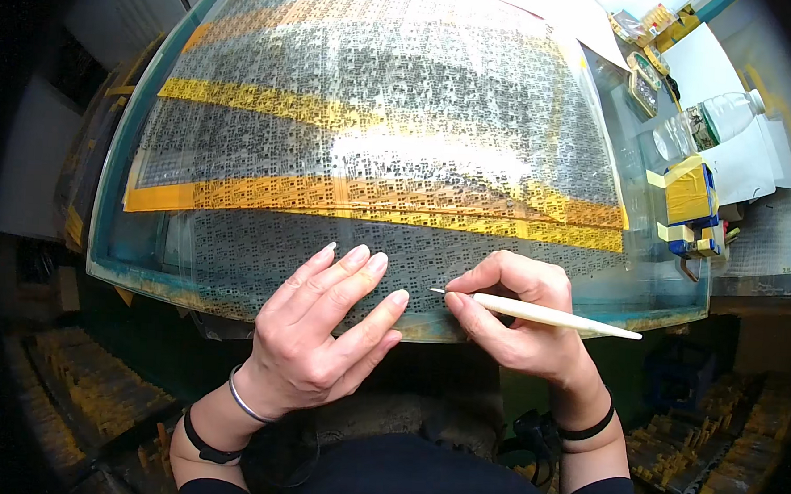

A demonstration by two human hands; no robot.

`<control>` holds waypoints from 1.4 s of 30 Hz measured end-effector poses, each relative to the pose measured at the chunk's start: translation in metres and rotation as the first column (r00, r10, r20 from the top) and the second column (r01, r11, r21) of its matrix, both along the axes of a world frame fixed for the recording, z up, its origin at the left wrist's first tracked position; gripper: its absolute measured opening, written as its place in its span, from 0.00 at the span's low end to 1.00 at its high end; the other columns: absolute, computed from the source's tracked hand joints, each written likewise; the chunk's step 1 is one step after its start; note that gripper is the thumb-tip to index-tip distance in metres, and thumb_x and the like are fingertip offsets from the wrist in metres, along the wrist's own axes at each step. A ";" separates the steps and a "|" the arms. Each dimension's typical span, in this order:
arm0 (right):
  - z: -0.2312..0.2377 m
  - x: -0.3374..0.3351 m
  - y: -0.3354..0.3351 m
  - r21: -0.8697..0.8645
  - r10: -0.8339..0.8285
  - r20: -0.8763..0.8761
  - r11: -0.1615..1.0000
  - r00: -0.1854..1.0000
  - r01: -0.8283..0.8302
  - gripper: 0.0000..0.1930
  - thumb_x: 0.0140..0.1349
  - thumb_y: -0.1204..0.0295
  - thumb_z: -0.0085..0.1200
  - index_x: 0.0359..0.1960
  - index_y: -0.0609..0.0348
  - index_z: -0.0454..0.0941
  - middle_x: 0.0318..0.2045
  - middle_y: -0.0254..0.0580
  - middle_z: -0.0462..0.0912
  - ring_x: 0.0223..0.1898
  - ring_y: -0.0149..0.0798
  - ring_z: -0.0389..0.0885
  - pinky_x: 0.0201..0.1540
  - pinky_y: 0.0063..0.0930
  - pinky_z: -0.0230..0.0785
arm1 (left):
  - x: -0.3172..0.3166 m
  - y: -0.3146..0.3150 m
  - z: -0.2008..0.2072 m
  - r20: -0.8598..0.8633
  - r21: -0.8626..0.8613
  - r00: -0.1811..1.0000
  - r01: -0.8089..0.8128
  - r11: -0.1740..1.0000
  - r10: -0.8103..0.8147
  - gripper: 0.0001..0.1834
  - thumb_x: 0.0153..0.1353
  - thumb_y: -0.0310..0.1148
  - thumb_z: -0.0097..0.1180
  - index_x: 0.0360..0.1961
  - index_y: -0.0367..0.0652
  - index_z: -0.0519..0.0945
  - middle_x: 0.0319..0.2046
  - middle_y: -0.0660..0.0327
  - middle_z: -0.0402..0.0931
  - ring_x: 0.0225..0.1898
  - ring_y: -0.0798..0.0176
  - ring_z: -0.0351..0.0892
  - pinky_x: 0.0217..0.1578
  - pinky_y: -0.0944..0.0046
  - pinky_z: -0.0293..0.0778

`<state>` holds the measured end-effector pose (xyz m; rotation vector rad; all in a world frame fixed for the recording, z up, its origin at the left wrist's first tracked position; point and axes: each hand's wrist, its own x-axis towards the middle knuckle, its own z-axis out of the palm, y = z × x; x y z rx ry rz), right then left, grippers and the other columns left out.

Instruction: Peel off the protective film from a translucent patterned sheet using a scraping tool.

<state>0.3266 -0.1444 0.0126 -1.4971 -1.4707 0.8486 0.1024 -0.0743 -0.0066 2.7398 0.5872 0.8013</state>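
My left hand (315,332) lies with its fingers spread on a clear sheet (234,247) covered in tiny dark marks, near the table's front edge. To its right, my right hand (522,312) grips a slim pen-shaped tool (579,323) between thumb and fingers. The tool has a white tapering handle and a thin pointed tip, which is close to the sheet between my hands; whether it touches is unclear. Beyond the hands are more patterned sheets, with an orange strip (165,197) and a yellow strip (260,104) showing. Bright glare hides part of them.
The glass-topped table has a teal frame (112,187). Along its right side stand a clear plastic bottle (729,117), a blue-and-yellow box-like object (690,195) with tape ends, and small tins (643,88). Racks with yellow-edged pieces (93,383) stand low at both sides.
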 end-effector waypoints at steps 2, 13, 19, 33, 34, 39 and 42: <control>0.000 0.000 0.000 0.003 0.011 0.004 1.000 1.000 -0.011 0.04 0.56 0.77 0.64 0.30 0.64 0.82 0.22 0.42 0.83 0.23 0.29 0.82 0.27 0.23 0.72 | 0.000 0.000 0.000 0.001 -0.002 1.000 0.000 1.000 0.000 0.18 0.54 0.35 0.65 0.47 0.45 0.84 0.51 0.48 0.78 0.54 0.45 0.79 0.57 0.45 0.72; -0.001 0.004 0.001 0.012 0.074 0.003 0.997 0.997 -0.074 0.04 0.55 0.77 0.63 0.31 0.64 0.83 0.23 0.44 0.83 0.25 0.32 0.83 0.29 0.24 0.74 | 0.000 0.003 -0.001 0.020 -0.011 1.000 0.013 1.000 -0.013 0.18 0.54 0.36 0.66 0.46 0.45 0.84 0.50 0.48 0.79 0.54 0.45 0.79 0.57 0.45 0.72; -0.004 0.002 -0.001 0.031 0.023 0.000 0.999 1.000 -0.023 0.04 0.55 0.77 0.63 0.32 0.64 0.83 0.23 0.44 0.84 0.25 0.31 0.83 0.28 0.24 0.74 | 0.000 0.004 0.000 0.033 -0.027 0.999 0.019 0.999 -0.018 0.18 0.53 0.36 0.67 0.46 0.45 0.85 0.50 0.48 0.79 0.53 0.45 0.79 0.56 0.45 0.73; -0.010 0.002 -0.010 0.031 -0.175 -0.197 0.982 0.965 0.185 0.03 0.58 0.79 0.62 0.31 0.64 0.81 0.24 0.38 0.83 0.25 0.24 0.79 0.28 0.19 0.71 | 0.001 0.010 0.003 0.033 -0.046 0.999 0.042 0.998 -0.041 0.19 0.49 0.36 0.69 0.45 0.46 0.85 0.49 0.50 0.80 0.52 0.46 0.80 0.56 0.46 0.74; -0.009 0.000 -0.012 0.048 -0.207 -0.309 0.971 0.928 0.233 0.02 0.61 0.80 0.59 0.33 0.64 0.78 0.25 0.36 0.82 0.25 0.22 0.77 0.27 0.16 0.69 | 0.000 0.010 0.005 0.028 -0.051 0.999 0.047 0.998 -0.045 0.19 0.49 0.35 0.69 0.44 0.46 0.85 0.49 0.50 0.80 0.52 0.47 0.80 0.56 0.46 0.74; -0.019 0.007 -0.013 0.277 -0.205 -0.454 0.893 0.867 0.356 0.06 0.67 0.80 0.54 0.43 0.65 0.73 0.29 0.40 0.80 0.27 0.26 0.79 0.30 0.20 0.75 | -0.006 0.017 0.010 0.030 -0.080 0.999 0.045 0.996 -0.043 0.15 0.49 0.32 0.70 0.40 0.46 0.86 0.47 0.54 0.81 0.52 0.51 0.81 0.55 0.49 0.76; -0.018 0.004 -0.010 0.307 -0.208 -0.539 0.854 0.816 0.420 0.06 0.68 0.78 0.52 0.45 0.66 0.72 0.30 0.41 0.80 0.30 0.28 0.80 0.36 0.23 0.77 | -0.009 0.018 0.013 0.040 -0.102 0.999 0.037 0.994 -0.033 0.12 0.49 0.28 0.69 0.37 0.43 0.86 0.45 0.54 0.83 0.51 0.52 0.82 0.55 0.49 0.76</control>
